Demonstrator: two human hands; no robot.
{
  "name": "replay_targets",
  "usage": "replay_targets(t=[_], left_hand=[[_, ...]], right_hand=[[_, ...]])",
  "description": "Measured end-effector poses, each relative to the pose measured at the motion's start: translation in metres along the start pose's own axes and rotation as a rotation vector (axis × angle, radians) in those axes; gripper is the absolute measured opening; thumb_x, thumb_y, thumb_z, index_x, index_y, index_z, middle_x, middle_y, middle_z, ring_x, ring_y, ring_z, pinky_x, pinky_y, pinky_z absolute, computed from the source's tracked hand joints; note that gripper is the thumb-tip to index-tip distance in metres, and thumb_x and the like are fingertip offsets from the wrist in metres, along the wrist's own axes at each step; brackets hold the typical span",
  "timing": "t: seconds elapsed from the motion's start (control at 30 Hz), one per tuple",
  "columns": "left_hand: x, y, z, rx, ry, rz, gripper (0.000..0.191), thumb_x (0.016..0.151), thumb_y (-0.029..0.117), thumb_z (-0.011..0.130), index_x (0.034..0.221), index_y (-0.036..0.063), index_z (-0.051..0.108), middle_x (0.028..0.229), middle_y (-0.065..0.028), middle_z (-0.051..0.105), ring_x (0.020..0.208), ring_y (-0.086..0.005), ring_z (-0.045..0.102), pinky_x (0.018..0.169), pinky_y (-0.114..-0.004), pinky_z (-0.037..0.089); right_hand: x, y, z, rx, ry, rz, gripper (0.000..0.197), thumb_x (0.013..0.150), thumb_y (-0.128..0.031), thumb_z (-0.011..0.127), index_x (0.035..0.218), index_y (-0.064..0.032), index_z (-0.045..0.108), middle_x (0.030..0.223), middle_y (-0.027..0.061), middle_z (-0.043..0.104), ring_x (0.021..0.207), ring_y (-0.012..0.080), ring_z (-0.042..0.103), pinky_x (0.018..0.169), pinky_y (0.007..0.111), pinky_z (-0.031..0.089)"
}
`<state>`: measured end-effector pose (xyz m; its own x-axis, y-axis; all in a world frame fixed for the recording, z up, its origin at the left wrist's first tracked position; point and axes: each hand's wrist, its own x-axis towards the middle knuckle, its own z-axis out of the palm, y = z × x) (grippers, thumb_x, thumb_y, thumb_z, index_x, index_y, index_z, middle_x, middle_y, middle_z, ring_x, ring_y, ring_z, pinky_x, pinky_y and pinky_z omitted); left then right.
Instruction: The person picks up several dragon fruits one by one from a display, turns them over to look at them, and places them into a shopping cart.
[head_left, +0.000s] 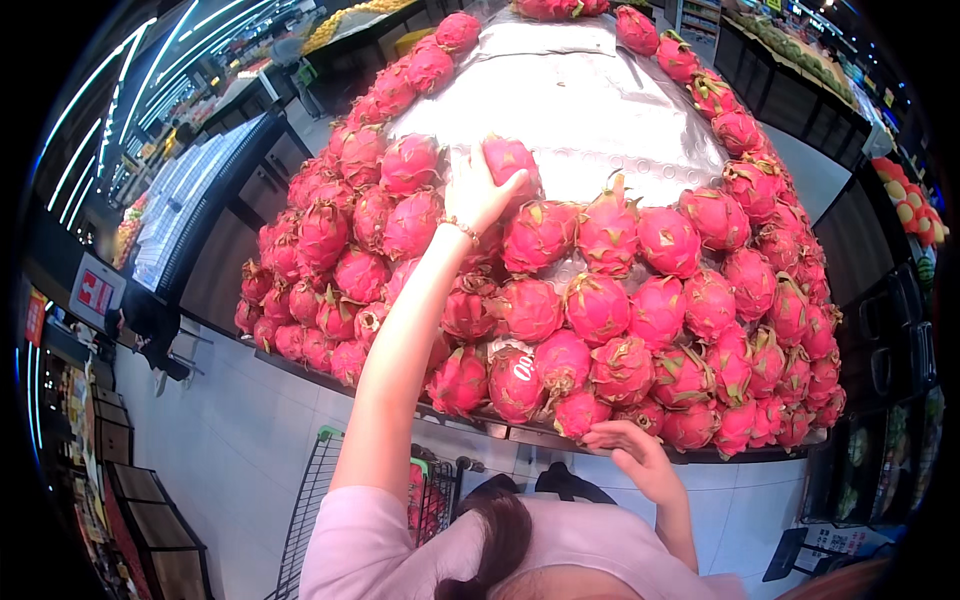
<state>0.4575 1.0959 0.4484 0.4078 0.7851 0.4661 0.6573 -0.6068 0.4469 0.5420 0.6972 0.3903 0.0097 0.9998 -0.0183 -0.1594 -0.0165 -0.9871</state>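
My left hand (474, 196) reaches far across the display, its fingers and thumb around a pink dragon fruit (510, 160). That fruit is at the upper border of the stacked rows, against the silvery padded sheet (592, 112). Lower down, my right hand (637, 454) is at the front rim of the stand with its thumb apart and nothing in it. Its fingertips are beside a dragon fruit (581, 413) in the bottom row; whether they touch it I cannot tell. Several rows of dragon fruit (598, 307) slope between my hands, green-tipped scales showing on many.
A wire shopping cart (315, 480) stands below the stand's front edge, with dragon fruit (425, 499) inside. At left are a dark display stand (225, 202) and a person in dark clothes (154, 330). Black crates (892, 352) are stacked on the right.
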Motion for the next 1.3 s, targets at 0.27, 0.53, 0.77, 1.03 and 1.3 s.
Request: replay_targets(t=[0.27,0.53,0.77,1.03,1.3], left_hand=[[0.021,0.022,0.023,-0.087,-0.123,-0.191,0.110,0.060,0.056,0.072,0.136,-0.0036,0.018,0.122,-0.0287,0.047,0.112,-0.0353,0.051,0.093,-0.038,0.041],[0.041,0.005,0.019,-0.567,0.165,-0.199,0.095,0.063,0.043,0.076,0.130,0.0004,0.025,0.121,-0.0226,0.048,0.110,-0.0291,0.051,0.092,-0.035,0.042],[-0.040,0.082,-0.052,-0.691,0.367,0.343,0.111,0.055,0.021,0.086,0.136,0.0057,0.011,0.133,-0.0193,0.028,0.122,-0.0287,0.037,0.100,-0.039,0.035],[-0.129,0.079,-0.123,-0.248,0.600,0.775,0.121,0.051,0.040,0.085,0.139,0.0112,0.007,0.125,-0.0190,0.045,0.114,-0.0309,0.047,0.105,-0.053,0.013],[-0.291,0.031,-0.162,-0.283,0.216,0.574,0.053,0.060,0.034,0.074,0.094,0.0125,0.039,0.129,-0.0144,0.045,0.093,-0.0238,0.057,0.102,-0.061,0.015]], right_hand=[[-0.005,-0.014,-0.055,0.040,-0.027,-0.003,0.038,0.089,-0.020,0.052,0.122,-0.0004,0.046,0.114,0.0115,0.056,0.107,0.0181,0.053,0.093,0.032,0.039],[-0.005,-0.026,-0.059,0.012,-0.057,-0.037,0.036,0.089,-0.012,0.049,0.122,0.0012,0.045,0.114,0.0120,0.056,0.107,0.0179,0.053,0.093,0.030,0.039],[-0.021,-0.027,-0.064,0.070,0.020,-0.058,0.034,0.088,-0.007,0.047,0.120,0.0017,0.046,0.113,0.0124,0.056,0.106,0.0183,0.053,0.092,0.032,0.040],[0.027,-0.050,0.005,-0.134,0.080,-0.338,0.064,0.076,-0.007,0.063,0.132,-0.0039,0.032,0.139,0.0153,0.028,0.126,0.0243,0.035,0.099,0.038,0.033],[0.064,-0.033,0.112,-0.625,-0.256,-0.539,0.122,0.053,-0.023,0.085,0.141,-0.0085,0.002,0.146,0.0161,0.010,0.135,0.0285,0.016,0.108,0.043,0.020]])
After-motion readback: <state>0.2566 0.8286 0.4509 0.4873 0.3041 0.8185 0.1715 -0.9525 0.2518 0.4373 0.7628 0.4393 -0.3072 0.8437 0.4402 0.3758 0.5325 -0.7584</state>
